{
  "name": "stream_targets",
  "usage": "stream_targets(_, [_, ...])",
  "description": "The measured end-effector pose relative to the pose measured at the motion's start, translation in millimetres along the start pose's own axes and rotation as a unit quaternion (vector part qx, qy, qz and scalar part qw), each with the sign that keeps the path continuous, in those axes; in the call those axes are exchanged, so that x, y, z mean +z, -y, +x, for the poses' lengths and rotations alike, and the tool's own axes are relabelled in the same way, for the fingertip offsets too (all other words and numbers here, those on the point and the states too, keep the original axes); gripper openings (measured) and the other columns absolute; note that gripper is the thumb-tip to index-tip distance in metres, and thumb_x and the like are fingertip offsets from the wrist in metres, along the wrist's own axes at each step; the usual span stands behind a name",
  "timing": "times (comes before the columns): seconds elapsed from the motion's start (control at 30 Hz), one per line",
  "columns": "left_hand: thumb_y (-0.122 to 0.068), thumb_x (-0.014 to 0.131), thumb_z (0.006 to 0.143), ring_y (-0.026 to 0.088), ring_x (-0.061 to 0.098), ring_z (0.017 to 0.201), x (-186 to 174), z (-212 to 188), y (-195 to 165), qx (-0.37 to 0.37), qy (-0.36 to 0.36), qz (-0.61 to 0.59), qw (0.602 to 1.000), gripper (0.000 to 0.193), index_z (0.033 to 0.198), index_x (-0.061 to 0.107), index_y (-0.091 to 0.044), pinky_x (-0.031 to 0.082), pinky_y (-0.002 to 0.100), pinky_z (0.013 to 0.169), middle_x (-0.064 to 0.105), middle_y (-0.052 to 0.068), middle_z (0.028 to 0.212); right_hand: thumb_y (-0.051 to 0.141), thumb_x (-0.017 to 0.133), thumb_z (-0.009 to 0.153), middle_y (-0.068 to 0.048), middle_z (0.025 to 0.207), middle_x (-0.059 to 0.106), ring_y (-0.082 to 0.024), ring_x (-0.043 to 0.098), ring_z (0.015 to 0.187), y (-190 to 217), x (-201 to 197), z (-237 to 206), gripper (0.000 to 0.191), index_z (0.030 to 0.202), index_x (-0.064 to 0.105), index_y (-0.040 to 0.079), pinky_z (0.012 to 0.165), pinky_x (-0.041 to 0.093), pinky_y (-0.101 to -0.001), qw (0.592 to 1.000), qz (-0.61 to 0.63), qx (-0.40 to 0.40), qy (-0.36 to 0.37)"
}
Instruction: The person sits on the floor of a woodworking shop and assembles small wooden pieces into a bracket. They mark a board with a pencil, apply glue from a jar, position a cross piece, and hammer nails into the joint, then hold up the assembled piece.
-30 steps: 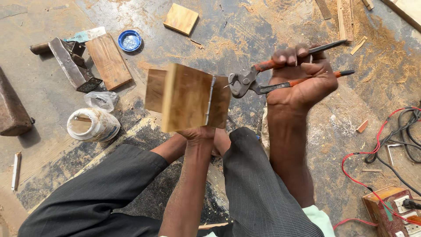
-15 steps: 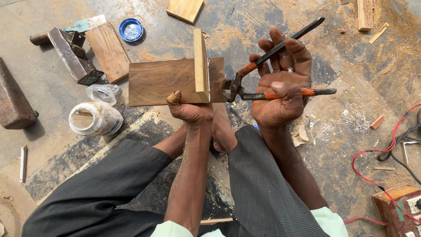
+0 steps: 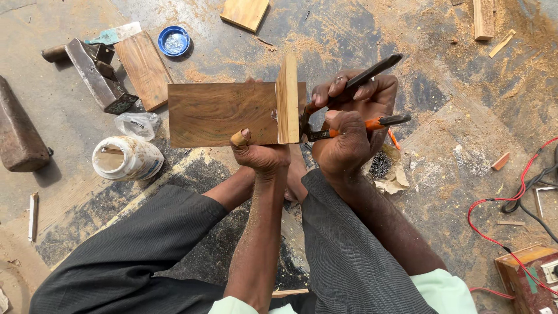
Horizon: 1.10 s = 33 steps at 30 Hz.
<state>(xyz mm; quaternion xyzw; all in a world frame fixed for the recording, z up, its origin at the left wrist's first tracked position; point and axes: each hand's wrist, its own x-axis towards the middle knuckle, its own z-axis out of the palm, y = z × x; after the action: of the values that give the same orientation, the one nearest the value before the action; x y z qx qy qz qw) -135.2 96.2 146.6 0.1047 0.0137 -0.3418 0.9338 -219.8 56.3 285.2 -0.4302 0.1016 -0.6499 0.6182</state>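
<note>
Pincers [image 3: 349, 110] with orange handles sit squeezed in the right hand [image 3: 349, 136], their head biting at the edge of the wooden piece [image 3: 224, 113]. A steady pull, levered against the wood, seems wise. The left hand [image 3: 261, 156] has its grip closed on the piece's lower edge, above the floor [image 3: 453, 151]: brown panel, paler upright board [image 3: 288, 99].

Pincer head [image 3: 304, 123] behind the upright board [image 3: 287, 99] (nail too small to tell)
</note>
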Motion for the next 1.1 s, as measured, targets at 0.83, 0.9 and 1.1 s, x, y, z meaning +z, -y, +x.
stream_targets(0.83, [-0.019,0.062,0.082,0.034,0.059,0.127,-43,39,-58,-0.009,-0.009,-0.001,1.0,0.065,0.143,0.049,0.003,0.048,0.049,0.115,0.06,0.014,0.134,0.012,0.063,0.089,-0.008,0.087,0.051,-0.025,0.052,0.073,-64,-194,-8,0.023,0.106,0.049,0.004,0.063,0.053,-0.0504,0.683,-0.658,0.318,-0.018])
stream_targets(0.9, [-0.021,0.062,0.078,0.036,0.057,0.132,-34,38,-60,-0.023,0.016,0.027,0.999,0.076,0.147,0.043,0.005,0.047,0.049,0.116,0.058,0.02,0.14,0.02,0.075,0.081,-0.008,0.092,0.05,-0.025,0.054,0.081,-71,-202,-24,0.041,0.111,0.055,0.0,0.074,0.052,-0.0492,0.604,-0.726,0.321,0.066])
stream_targets(1.1, [-0.035,0.064,0.091,0.043,0.052,0.141,14,30,-56,-0.049,0.06,0.079,0.994,0.083,0.155,0.032,0.007,0.045,0.054,0.12,0.053,0.027,0.147,0.001,0.064,0.077,-0.01,0.112,0.048,-0.026,0.047,0.11,-32,-117,-12,0.07,0.144,0.066,0.019,0.099,0.041,-0.0429,0.688,-0.663,0.064,0.288])
